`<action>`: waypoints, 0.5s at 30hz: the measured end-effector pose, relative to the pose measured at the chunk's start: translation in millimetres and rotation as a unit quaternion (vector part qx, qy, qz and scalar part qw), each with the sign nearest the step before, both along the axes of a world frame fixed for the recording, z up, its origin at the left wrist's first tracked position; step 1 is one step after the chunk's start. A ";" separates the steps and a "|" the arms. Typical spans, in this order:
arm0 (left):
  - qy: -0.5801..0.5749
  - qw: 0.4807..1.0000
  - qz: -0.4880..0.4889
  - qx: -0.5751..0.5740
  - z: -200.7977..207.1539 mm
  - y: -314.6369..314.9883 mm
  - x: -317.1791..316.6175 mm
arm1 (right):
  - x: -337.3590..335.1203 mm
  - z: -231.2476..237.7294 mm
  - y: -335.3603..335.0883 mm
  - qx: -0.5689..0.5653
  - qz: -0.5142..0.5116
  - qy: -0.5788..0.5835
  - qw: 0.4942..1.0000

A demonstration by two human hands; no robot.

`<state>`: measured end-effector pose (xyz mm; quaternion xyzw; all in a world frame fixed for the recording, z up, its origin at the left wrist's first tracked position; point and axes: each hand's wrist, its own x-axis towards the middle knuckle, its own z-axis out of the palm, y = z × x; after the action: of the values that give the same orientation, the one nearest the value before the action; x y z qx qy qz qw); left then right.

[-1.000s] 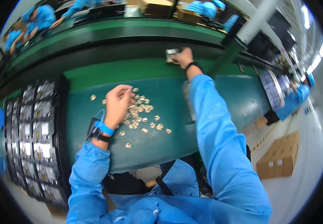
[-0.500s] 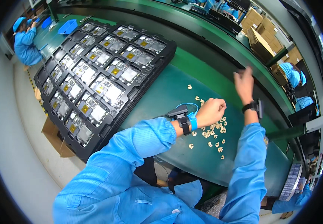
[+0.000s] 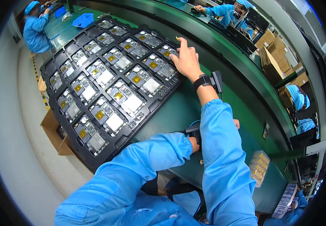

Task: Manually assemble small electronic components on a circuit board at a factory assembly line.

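My right hand (image 3: 188, 60) reaches over the right corner of a black tray (image 3: 119, 148) of circuit boards, index finger stretched out and thumb apart. A tiny yellow piece (image 3: 177, 38) shows at the index fingertip. Closest to the hand is a circuit board (image 3: 168, 52) in the corner pocket, partly covered by the fingers. My left hand (image 3: 237, 123) lies behind my right sleeve, with only a bit of finger showing, so its grip is hidden. One small pale notched piece (image 3: 201, 162) lies on the green bench beside the sleeve.
A sheet of yellow round pieces (image 3: 260, 168) and a small circuit board (image 3: 266, 130) lie right of my arms. Blue bins (image 3: 83, 20) stand beyond the tray. Co-workers in blue sit at far left, far side and right. A cardboard box (image 3: 53, 132) stands left below the tray.
My right hand has swung left from above the bench to the tray's corner, crossing over my left arm. The right sleeve now covers most of my left hand and the scattered pale pieces.
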<state>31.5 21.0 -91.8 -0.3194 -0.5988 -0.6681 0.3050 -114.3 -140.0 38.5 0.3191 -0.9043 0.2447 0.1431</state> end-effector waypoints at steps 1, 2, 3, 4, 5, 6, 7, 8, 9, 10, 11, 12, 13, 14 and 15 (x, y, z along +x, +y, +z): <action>0.005 1.000 0.008 0.002 0.4 -0.2 0.7 | 0.6 -2.6 -4.3 0.015 -0.016 0.024 0.999; 0.008 1.000 0.017 0.004 0.4 -1.3 0.3 | 0.6 -4.6 -7.8 0.013 -0.030 0.027 0.999; 0.011 1.000 0.024 0.006 1.8 -0.7 1.3 | -0.9 -2.7 -7.4 0.014 -0.030 0.027 0.999; 0.012 0.999 0.033 0.009 2.3 -1.6 1.9 | -4.0 1.0 -5.5 -0.020 -0.033 0.008 0.999; 0.015 0.999 0.041 0.012 2.5 -2.1 3.3 | -7.4 5.3 -3.0 -0.054 -0.036 -0.010 0.998; 0.017 0.998 0.050 0.016 3.6 -1.3 2.9 | -8.8 12.7 -3.3 -0.146 -0.030 -0.030 0.988; 0.020 0.998 0.059 0.018 4.0 -0.5 4.4 | -8.1 19.3 1.0 -0.192 -0.025 -0.049 0.980; 0.023 0.997 0.066 0.020 5.9 3.2 4.9 | -6.2 25.9 10.4 -0.230 0.007 -0.079 0.970; 0.027 0.996 0.079 0.023 7.1 4.2 3.8 | 5.5 36.6 18.3 -0.266 0.041 -0.110 0.957; 0.030 0.995 0.093 0.027 9.6 5.2 3.8 | 18.0 45.4 27.7 -0.300 0.047 -0.098 0.948; 0.030 0.993 0.112 0.033 12.2 6.7 1.2 | 25.5 49.4 44.2 -0.352 0.078 -0.113 0.926; 0.021 0.990 0.133 0.039 16.4 4.1 -4.7 | 44.6 61.3 62.0 -0.399 0.110 -0.163 0.896; -0.006 0.989 0.141 0.050 20.2 6.9 -10.1 | 59.6 69.4 88.2 -0.417 0.108 -0.187 0.883; -0.153 0.983 0.078 0.061 28.6 6.3 -12.9 | 74.2 74.5 117.5 -0.422 0.104 -0.207 0.877; -0.296 0.953 0.006 0.068 46.3 0.8 -19.4 | 87.9 78.4 150.3 -0.427 0.093 -0.223 0.871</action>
<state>12.1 21.7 -45.5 -0.0827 -0.6174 -0.7699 0.1387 -26.4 10.4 116.9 0.2470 -0.6856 0.6838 0.0368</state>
